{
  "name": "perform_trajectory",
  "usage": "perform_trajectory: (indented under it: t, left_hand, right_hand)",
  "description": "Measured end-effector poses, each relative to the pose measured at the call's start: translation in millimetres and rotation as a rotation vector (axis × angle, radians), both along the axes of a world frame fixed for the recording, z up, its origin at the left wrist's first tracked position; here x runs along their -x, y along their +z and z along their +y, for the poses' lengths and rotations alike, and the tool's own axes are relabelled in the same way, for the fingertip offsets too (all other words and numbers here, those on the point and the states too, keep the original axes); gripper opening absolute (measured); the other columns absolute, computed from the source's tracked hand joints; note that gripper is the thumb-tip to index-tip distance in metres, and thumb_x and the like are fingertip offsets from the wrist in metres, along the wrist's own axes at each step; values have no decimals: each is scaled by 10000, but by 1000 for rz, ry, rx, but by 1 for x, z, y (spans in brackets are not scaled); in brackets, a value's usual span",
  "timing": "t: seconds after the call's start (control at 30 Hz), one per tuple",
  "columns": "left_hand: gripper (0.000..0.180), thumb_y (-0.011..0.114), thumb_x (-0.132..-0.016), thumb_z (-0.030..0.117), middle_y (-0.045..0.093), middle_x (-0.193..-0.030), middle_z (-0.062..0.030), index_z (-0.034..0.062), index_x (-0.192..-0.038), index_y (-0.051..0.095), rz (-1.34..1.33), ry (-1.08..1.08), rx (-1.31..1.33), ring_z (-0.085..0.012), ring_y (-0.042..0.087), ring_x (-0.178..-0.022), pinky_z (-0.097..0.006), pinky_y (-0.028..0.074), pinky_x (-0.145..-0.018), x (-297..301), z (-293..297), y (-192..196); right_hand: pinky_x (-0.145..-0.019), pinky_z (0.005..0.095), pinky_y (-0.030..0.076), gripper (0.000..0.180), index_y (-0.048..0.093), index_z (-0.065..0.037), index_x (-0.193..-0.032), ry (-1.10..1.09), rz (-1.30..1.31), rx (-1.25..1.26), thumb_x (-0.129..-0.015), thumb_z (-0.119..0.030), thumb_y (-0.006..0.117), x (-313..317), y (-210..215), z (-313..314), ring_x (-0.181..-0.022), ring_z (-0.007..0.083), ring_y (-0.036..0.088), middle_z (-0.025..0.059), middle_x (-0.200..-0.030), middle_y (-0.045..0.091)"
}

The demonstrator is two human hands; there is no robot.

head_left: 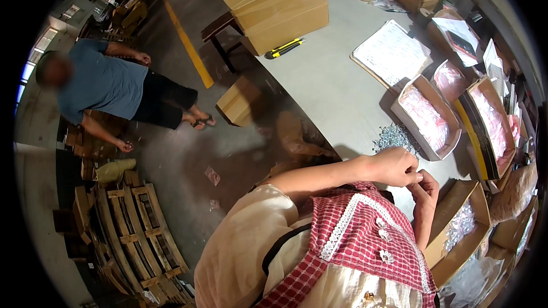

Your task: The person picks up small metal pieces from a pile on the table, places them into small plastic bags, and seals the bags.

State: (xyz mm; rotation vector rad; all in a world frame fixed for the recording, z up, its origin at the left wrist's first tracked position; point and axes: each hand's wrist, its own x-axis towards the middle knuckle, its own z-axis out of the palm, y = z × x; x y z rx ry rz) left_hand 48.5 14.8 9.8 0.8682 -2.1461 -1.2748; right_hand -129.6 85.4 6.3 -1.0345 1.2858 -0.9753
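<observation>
My left hand (393, 165) reaches across from the left, its fingers curled and pinched together at the table's edge. My right hand (424, 193) meets it fingertip to fingertip, also closed. Whatever lies between the fingers is too small or hidden to make out. Just beyond my left hand is a loose pile of small silvery screws (394, 137) on the grey table (325, 91). Beside the pile stands an open cardboard box (423, 115) of small clear bags with pink-red print.
Another such box (490, 125) stands farther right; near my right hand a carton (461, 222) holds small shiny bags. A clipboard (393, 54), a yellow-black utility knife (285, 49) and a large carton (279, 11) occupy the table. Left, a person (105, 82) stands near wooden pallets (137, 234).
</observation>
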Motion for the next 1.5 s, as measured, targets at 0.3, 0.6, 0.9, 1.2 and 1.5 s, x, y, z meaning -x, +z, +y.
perform_trajectory:
  t: [0.3,0.6,0.9,1.2,1.5]
  left_hand:
    - [223,575,-923,164,703,-679,-90,-1,-798,660,214,-103,-433,-147,688,-601,-319,524,-548,4,4,-12]
    - [224,641,-909,199,691,-700,-133,2,-804,643,105,207,-54,-273,700,-660,-398,523,-620,16,10,-35]
    - [175,599,-947,200,710,-776,-135,35,-920,653,53,195,-75,-342,700,-729,-436,529,-655,13,13,-24]
    - [127,606,-897,166,696,-781,-161,47,-888,649,-62,170,99,-377,685,-736,-483,528,-660,9,16,-33]
    - [118,605,-898,157,691,-863,-169,47,-914,646,-98,126,191,-374,677,-826,-473,532,-711,12,15,-25]
  right_hand:
    - [-449,209,305,215,570,-74,-739,-66,-209,-143,-873,-179,702,12,0,10,-522,48,437,-9,-645,557]
    - [-641,254,497,213,574,8,-1030,46,480,308,-898,-88,711,-2,4,7,-700,104,603,60,-856,647]
    - [-667,255,540,178,640,56,-1113,-157,289,139,-948,27,579,12,-18,14,-736,123,670,76,-883,687]
    - [-646,247,515,140,617,28,-1077,29,411,221,-950,-28,630,-1,-7,9,-713,107,643,63,-840,675]
    - [-662,260,519,97,617,28,-1015,82,260,-37,-959,-52,611,20,-13,16,-725,100,628,59,-821,667]
